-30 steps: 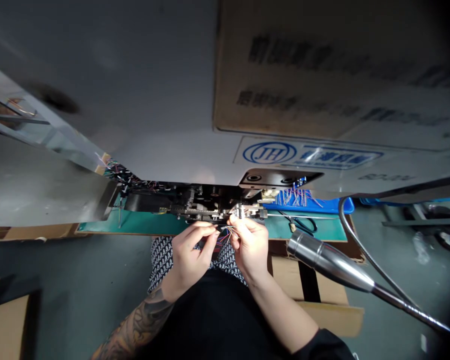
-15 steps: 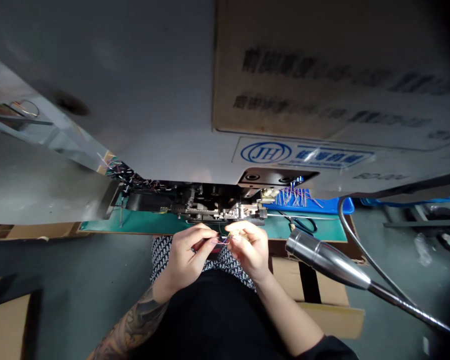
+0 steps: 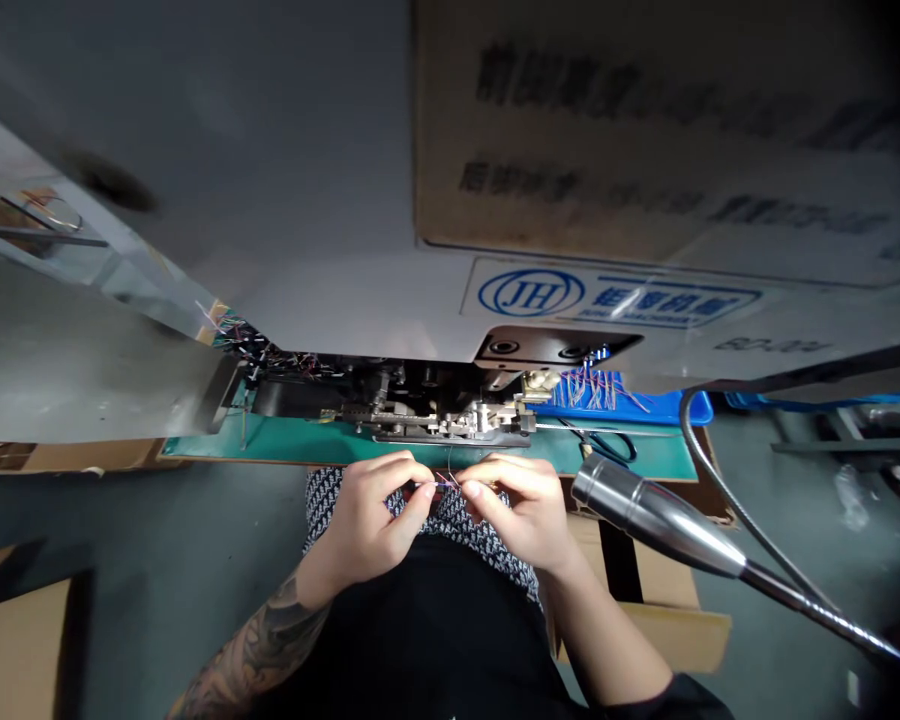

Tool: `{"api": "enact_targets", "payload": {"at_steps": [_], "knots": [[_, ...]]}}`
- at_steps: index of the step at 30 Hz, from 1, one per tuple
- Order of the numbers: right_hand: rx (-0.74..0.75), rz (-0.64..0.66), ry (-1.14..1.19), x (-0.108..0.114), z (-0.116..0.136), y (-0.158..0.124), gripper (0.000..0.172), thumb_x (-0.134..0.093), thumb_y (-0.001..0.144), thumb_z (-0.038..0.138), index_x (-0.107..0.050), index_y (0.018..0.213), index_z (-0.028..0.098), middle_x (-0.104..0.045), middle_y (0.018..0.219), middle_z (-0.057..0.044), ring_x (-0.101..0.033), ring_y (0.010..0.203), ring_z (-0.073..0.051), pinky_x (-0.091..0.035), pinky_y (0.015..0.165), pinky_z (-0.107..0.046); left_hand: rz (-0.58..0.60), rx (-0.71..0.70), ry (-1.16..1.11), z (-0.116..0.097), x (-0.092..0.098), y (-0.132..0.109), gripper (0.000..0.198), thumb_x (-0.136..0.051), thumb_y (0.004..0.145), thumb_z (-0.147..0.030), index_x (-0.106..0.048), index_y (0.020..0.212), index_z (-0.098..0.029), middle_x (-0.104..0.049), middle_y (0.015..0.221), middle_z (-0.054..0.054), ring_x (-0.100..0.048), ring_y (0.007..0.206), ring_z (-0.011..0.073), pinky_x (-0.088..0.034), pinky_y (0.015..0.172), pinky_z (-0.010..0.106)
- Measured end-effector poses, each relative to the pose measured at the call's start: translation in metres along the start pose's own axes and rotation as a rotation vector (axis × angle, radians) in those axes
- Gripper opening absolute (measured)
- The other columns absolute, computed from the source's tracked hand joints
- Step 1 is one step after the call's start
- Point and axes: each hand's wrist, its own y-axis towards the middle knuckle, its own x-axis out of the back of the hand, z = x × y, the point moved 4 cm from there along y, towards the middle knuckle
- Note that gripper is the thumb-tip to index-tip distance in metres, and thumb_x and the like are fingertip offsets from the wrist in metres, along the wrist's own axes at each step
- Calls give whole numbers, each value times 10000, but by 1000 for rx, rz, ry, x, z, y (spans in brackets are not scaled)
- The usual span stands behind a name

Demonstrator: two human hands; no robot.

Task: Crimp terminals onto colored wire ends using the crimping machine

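Note:
Both hands are close together in front of the machine's metal mechanism (image 3: 450,418), just over the bench edge. My left hand (image 3: 379,510) pinches thin coloured wires (image 3: 447,484) between thumb and index finger. Facing it, my right hand (image 3: 521,505) has its thumb and index finger pressed together at the other side of the same wires. A few fine strands show in the narrow gap between the fingertips. The ends inside the fingers are hidden.
A blue tray (image 3: 664,408) with many coloured wires stands behind on the right. Black-handled scissors (image 3: 615,445) lie on the green bench top (image 3: 667,460). A silver gooseneck lamp (image 3: 656,515) reaches in from the right. The large machine housing (image 3: 307,200) overhangs. Cut wires (image 3: 270,355) pile up at left.
My right hand has shifted a little right and turned flatter, its fingertips now level with the left ones. The wires between the hands have changed position. The camera view has moved slightly.

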Motion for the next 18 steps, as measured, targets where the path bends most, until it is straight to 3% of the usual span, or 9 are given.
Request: {"api": "enact_targets", "payload": {"at_steps": [2,4,10,13,18], "knots": [[138,-20,-109,1,6,0,91,-784,982,182,-826,1049,228,-806,842,-26,-709,657,-158,-579,627,-288,-13,-3,5,-1,1,1,163,-636,1006,-135,-714,870,-181,-692,772,21,-627,679,152,-463,653,301],[164,-76,-136,-1,7,1,107,-781,973,151,-821,1030,232,-799,821,-17,-708,654,-163,-576,627,-298,-32,-6,1,-2,0,2,162,-634,1007,-128,-688,864,-184,-673,768,14,-620,679,148,-457,651,295],[-142,-389,58,-16,-8,4,169,-758,1010,256,-800,849,230,-739,640,3,-660,460,-170,-541,443,-301,-170,-98,86,0,-14,2,126,-606,1014,-93,-629,934,-188,-642,824,22,-633,719,148,-452,627,263],[-176,-529,92,-23,-10,8,189,-808,969,301,-795,799,220,-724,584,1,-625,401,-167,-505,381,-291,-244,-143,166,1,-21,1,120,-602,1012,-74,-630,991,-189,-672,867,40,-678,780,165,-485,645,256],[-268,-596,161,-28,-15,11,208,-838,940,351,-795,791,212,-681,523,13,-587,392,-153,-490,383,-276,-286,-153,245,2,-25,2,128,-614,1014,-64,-623,1003,-191,-678,880,41,-677,770,159,-506,666,249]]}}
